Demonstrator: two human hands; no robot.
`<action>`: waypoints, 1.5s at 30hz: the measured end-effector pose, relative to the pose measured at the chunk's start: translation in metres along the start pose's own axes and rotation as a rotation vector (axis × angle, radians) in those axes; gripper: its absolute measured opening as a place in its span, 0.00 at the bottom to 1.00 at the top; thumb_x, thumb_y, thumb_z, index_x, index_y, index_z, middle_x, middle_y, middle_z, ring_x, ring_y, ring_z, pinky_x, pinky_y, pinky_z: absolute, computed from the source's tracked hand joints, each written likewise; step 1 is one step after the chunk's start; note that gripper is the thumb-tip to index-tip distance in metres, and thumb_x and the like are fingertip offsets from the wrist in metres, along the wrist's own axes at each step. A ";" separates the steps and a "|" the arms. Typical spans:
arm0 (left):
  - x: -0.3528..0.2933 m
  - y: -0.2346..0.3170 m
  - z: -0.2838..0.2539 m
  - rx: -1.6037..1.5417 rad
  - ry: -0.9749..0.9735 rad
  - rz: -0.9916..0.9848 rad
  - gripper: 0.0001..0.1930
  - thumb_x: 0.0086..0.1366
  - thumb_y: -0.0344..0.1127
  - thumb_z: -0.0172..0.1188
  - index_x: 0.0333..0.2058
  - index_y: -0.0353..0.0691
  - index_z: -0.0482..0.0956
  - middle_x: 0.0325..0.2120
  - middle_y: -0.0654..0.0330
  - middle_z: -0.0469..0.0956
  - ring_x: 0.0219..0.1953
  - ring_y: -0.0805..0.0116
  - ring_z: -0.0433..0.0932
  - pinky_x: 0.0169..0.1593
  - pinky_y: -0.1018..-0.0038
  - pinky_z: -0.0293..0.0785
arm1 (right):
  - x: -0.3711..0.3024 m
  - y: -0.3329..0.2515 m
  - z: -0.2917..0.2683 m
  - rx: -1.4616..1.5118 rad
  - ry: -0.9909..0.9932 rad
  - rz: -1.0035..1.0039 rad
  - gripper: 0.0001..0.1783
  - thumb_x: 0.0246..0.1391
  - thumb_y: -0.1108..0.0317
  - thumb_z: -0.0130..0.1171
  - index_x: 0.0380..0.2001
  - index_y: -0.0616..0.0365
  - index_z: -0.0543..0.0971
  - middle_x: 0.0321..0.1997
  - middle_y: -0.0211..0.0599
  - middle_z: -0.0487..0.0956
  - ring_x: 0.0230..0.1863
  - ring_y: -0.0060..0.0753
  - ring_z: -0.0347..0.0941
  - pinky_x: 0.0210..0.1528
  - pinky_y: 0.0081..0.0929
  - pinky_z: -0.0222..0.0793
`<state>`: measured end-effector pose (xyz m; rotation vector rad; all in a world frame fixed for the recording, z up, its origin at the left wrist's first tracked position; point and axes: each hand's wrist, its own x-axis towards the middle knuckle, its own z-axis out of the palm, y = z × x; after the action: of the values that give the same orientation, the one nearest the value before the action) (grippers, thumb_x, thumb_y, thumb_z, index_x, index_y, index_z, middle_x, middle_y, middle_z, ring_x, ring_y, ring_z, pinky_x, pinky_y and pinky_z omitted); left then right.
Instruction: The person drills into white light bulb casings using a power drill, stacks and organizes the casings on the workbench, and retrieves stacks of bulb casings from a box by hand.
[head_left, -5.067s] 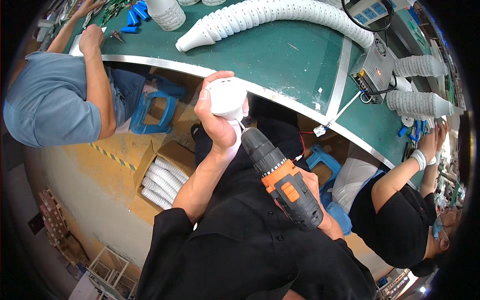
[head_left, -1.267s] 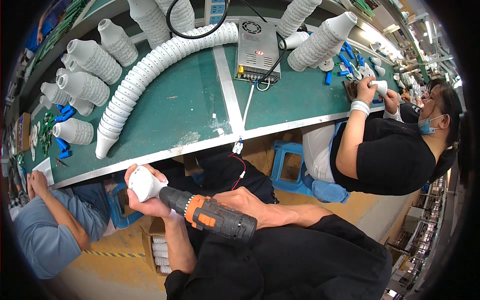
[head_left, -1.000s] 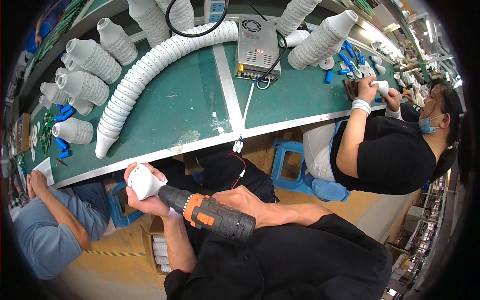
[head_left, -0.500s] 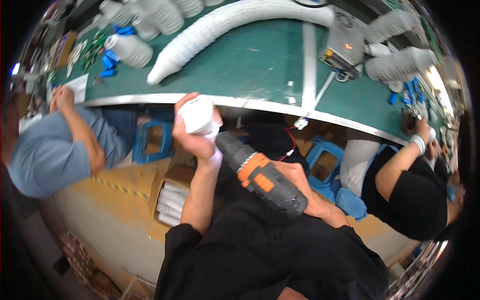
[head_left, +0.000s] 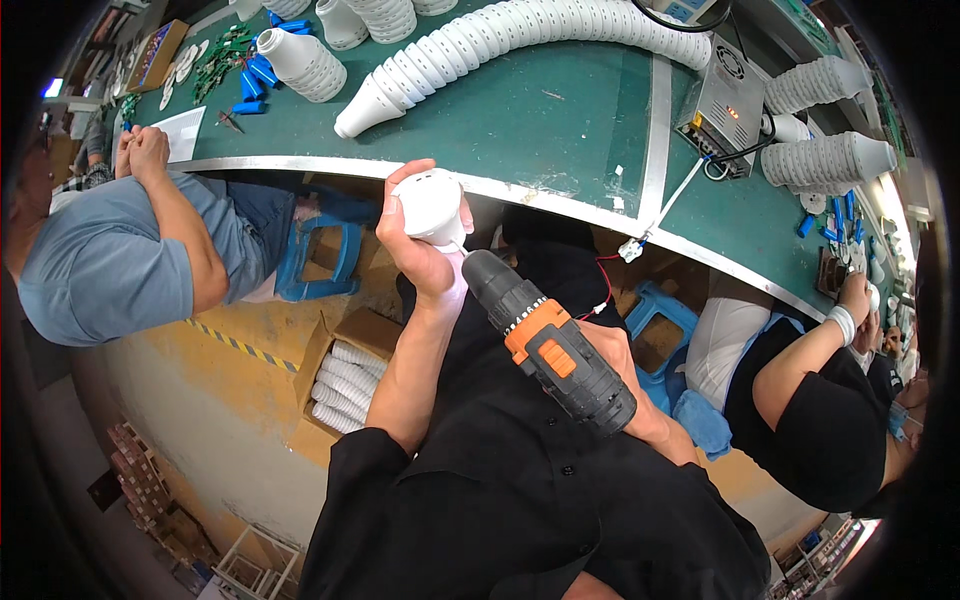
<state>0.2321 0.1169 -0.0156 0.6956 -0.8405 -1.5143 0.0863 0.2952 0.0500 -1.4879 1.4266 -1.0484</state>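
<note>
My left hand (head_left: 425,265) is closed around a white rounded plastic housing (head_left: 428,208), holding it in front of the bench edge. Small dark slots show on the top of the housing. In my right hand (head_left: 618,358) is a black and orange cordless drill (head_left: 545,338), its handle mostly hidden beneath the body. The drill tilts up to the left. Its thin bit (head_left: 461,249) reaches the lower right rim of the housing; whether it sits in a hole or a screw I cannot tell. Light falls on my left wrist.
On the green bench (head_left: 530,110) lies a long curved stack of white housings (head_left: 480,45). A metal power supply (head_left: 727,95) with a cable stands right of it. Co-workers sit on both sides, one in a blue shirt (head_left: 110,260). An open carton (head_left: 310,390) holds white parts.
The view has shifted, so the bench and both hands appear farther right and higher. The housing looks slightly turned, with its slotted top now showing. Both hands keep their hold.
</note>
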 end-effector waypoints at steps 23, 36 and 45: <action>0.019 0.017 -0.003 -0.380 0.071 -0.418 0.38 0.70 0.67 0.43 0.53 0.30 0.73 0.32 0.53 0.76 0.25 0.62 0.70 0.26 0.71 0.65 | -0.031 0.027 -0.007 0.071 0.225 -0.014 0.15 0.43 0.73 0.71 0.37 0.63 0.80 0.33 0.40 0.81 0.33 0.35 0.82 0.34 0.30 0.76; -0.018 0.039 0.283 1.263 -1.392 0.881 0.15 0.65 0.45 0.64 0.38 0.38 0.81 0.31 0.55 0.80 0.31 0.55 0.82 0.33 0.64 0.79 | -0.033 0.049 -0.005 0.501 0.221 0.003 0.14 0.46 0.69 0.71 0.33 0.63 0.78 0.28 0.40 0.81 0.27 0.40 0.76 0.38 0.32 0.74; -0.050 -0.211 0.356 1.272 -1.828 1.703 0.10 0.55 0.37 0.62 0.16 0.49 0.81 0.15 0.66 0.80 0.19 0.63 0.81 0.15 0.63 0.70 | -0.024 0.042 -0.029 0.455 0.052 0.105 0.17 0.42 0.70 0.69 0.37 0.64 0.79 0.30 0.48 0.83 0.36 0.53 0.82 0.40 0.39 0.75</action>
<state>-0.1724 0.2138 0.0068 -0.9305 -2.6659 0.6299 0.0449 0.3174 0.0187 -1.0544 1.1842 -1.2526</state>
